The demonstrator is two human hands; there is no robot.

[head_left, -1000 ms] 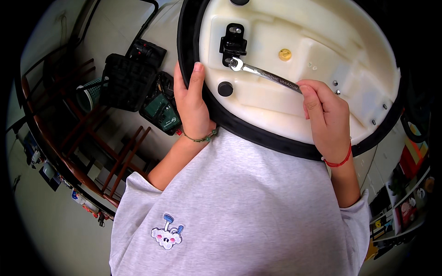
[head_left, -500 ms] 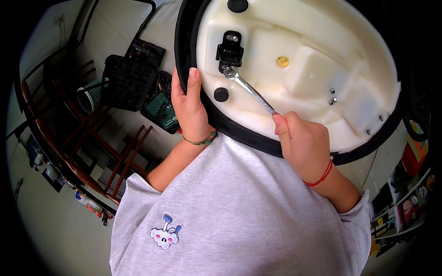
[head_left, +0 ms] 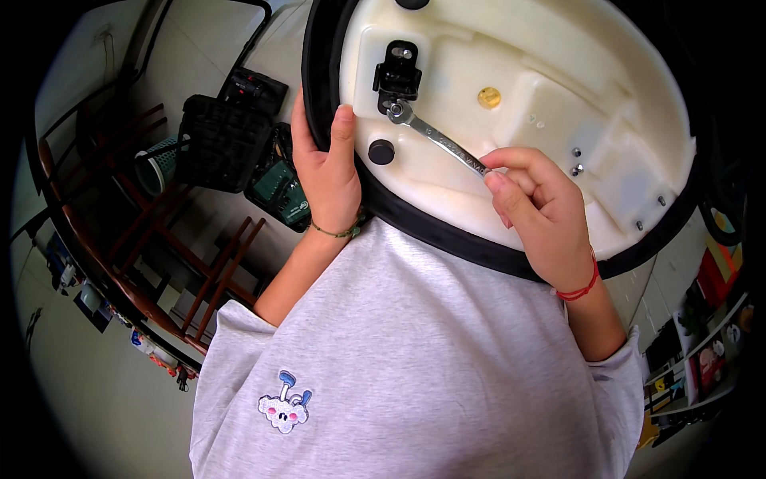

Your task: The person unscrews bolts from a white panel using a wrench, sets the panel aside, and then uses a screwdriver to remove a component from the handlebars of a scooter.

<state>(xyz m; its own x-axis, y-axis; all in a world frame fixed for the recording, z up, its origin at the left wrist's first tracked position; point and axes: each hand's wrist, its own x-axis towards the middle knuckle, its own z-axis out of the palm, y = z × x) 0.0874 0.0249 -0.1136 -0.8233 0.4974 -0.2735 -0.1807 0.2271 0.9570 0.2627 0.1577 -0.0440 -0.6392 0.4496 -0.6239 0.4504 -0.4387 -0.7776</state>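
In the head view, at the left edge of a big, rounded white plastic shell [head_left: 455,56], my left hand [head_left: 329,176] holds the black rim [head_left: 447,246]. My thumb lies on the near side, pointing up, and the fingers wrap behind, mostly hidden, so I cannot tell whether they are spread or pressed together. The shell is in front of my chest, its hollow side facing me.

My right hand [head_left: 542,219] is over the lower right part of the shell. Thumb and forefinger pinch the end of a silver wrench [head_left: 443,140]; the other fingers curl in behind, partly hidden. The wrench slants up and left to the bottom end of a black bracket [head_left: 397,73], where its head sits; I cannot tell how it fits on the fastener there.

Just below the bracket is a round black foot [head_left: 382,152]. To its right is a yellow disc [head_left: 489,98], and a few small bolts [head_left: 578,169] show beyond my knuckles.

I wear a green bracelet [head_left: 333,233], a red string [head_left: 581,289] and a grey shirt [head_left: 431,359]. On the floor to my left is an open black tool case [head_left: 219,144], near a green basket [head_left: 162,164].
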